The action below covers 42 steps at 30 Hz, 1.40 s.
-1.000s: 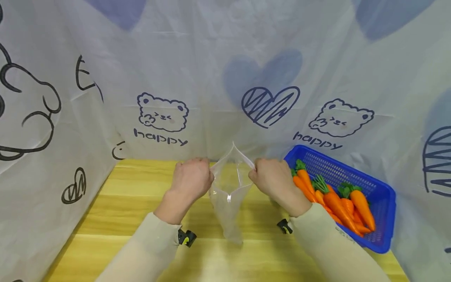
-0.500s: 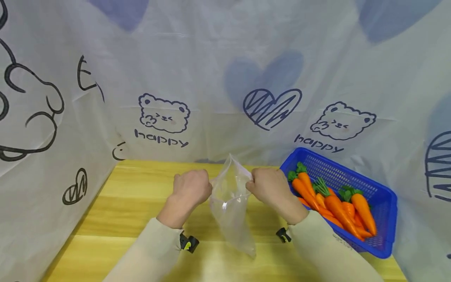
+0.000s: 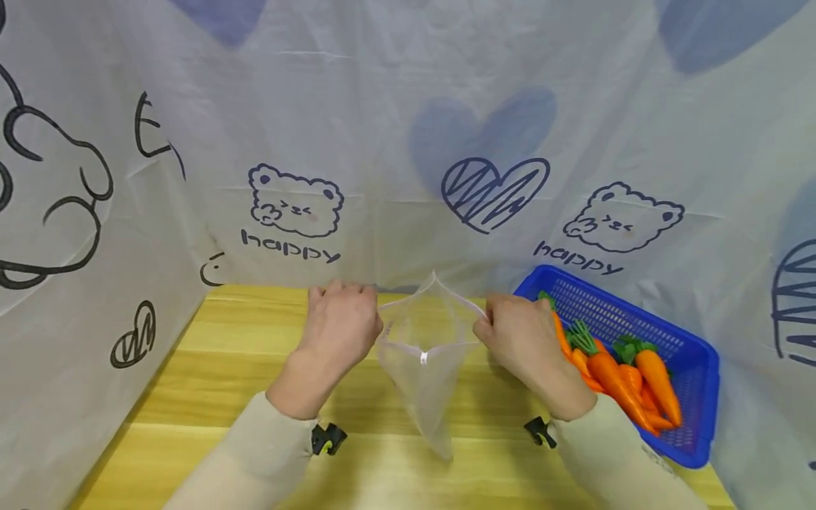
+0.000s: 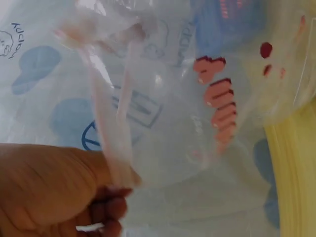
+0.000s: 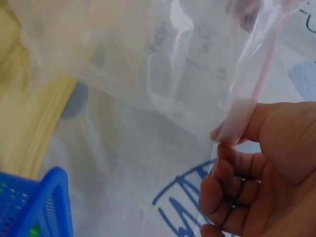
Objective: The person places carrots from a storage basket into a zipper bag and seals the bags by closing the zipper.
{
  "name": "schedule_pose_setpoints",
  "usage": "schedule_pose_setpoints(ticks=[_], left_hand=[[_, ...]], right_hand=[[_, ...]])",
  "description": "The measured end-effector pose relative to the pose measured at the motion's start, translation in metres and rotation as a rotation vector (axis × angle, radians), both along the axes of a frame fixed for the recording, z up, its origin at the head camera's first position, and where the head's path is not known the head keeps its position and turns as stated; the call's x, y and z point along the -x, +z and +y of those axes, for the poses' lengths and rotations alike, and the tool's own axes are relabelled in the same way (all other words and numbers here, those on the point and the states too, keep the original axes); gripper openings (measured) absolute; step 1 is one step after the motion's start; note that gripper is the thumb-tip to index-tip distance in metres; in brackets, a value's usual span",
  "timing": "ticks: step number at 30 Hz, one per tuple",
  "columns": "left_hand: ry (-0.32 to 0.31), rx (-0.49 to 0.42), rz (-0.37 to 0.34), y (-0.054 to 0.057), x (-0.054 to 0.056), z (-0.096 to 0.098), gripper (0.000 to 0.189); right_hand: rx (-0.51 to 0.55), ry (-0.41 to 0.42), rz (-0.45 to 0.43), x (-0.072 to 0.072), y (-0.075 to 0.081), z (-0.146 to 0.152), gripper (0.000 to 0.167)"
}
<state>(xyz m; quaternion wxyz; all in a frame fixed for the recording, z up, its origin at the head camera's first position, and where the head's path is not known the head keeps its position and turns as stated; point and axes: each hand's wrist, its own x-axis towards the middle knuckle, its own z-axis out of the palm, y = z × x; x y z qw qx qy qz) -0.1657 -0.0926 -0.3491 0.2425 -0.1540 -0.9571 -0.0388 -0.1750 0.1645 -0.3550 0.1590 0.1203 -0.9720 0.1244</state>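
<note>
A clear plastic zip bag (image 3: 423, 382) hangs above the table between both hands, its mouth spread into a diamond shape. My left hand (image 3: 341, 326) pinches one side of the mouth; the left wrist view shows thumb and finger on the bag's edge (image 4: 116, 153) and reddish print on the film. At the opposite corner my right hand (image 3: 523, 336) pinches the rim, thumb and fingertip meeting on the pinkish strip (image 5: 239, 118) in the right wrist view. Nothing shows inside the bag. Its lower tip hangs down to the right.
A blue plastic basket (image 3: 704, 397) holding several orange carrots (image 3: 615, 379) with green tops stands at the right, close to my right forearm. A yellow wood-grain table (image 3: 242, 354) lies below. White printed cloth (image 3: 382, 177) walls the back and sides.
The hands first come closer together and lower, the bag's mouth narrowing. Now they are farther apart and the mouth is wider. The right hand has moved right, overlapping the basket's left side.
</note>
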Motion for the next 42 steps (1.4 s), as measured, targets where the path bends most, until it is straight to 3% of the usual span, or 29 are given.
schedule_pose_setpoints(ticks=[4, 11, 17, 20, 23, 29, 34, 42], left_hand=[[-0.091, -0.022, 0.061, -0.004, 0.001, 0.004, 0.017], [-0.061, -0.077, 0.038, -0.006, -0.001, 0.003, 0.021], [-0.123, -0.079, 0.122, -0.013, 0.004, 0.005, 0.021], [-0.14, -0.095, 0.148, -0.014, 0.005, 0.008, 0.022], [-0.139, -0.118, 0.109, -0.013, 0.006, 0.009, 0.023], [-0.085, -0.156, -0.056, -0.004, 0.003, 0.01, 0.019], [-0.081, -0.204, -0.151, -0.002, 0.0, 0.016, 0.013], [-0.081, -0.234, -0.2, 0.001, -0.002, 0.024, 0.015]], right_hand=[[0.009, 0.062, 0.056, -0.001, -0.004, -0.004, 0.023], [-0.053, 0.046, 0.157, 0.001, -0.014, 0.003, 0.022], [-0.074, 0.15, 0.23, 0.002, -0.019, 0.009, 0.018], [-0.057, 0.16, 0.25, 0.001, -0.02, 0.01, 0.017], [-0.048, 0.143, 0.241, 0.002, -0.022, 0.013, 0.016], [-0.039, 0.085, 0.145, 0.004, -0.025, 0.019, 0.016], [0.056, 0.075, 0.093, 0.0, -0.022, 0.01, 0.016], [0.188, 0.09, 0.121, -0.003, -0.023, 0.013, 0.013]])
